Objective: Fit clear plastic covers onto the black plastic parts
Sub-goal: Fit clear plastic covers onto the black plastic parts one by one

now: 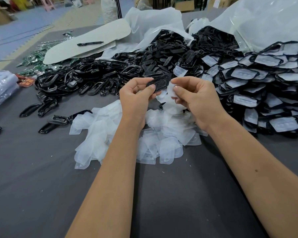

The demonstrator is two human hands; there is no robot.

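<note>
My left hand pinches a black plastic part between thumb and fingers, raised above the table. My right hand pinches a clear plastic cover right beside the black part's right end; the two touch or nearly touch. Below my hands lies a heap of loose clear covers on the grey table. Behind it spreads a pile of bare black parts. At the right sits a large stack of black parts with covers fitted.
White plastic bags spill black parts at the back. A grey card with a black marker lies back left, beside green circuit boards. A bag of clear trays sits at the left edge. A few black parts lie loose.
</note>
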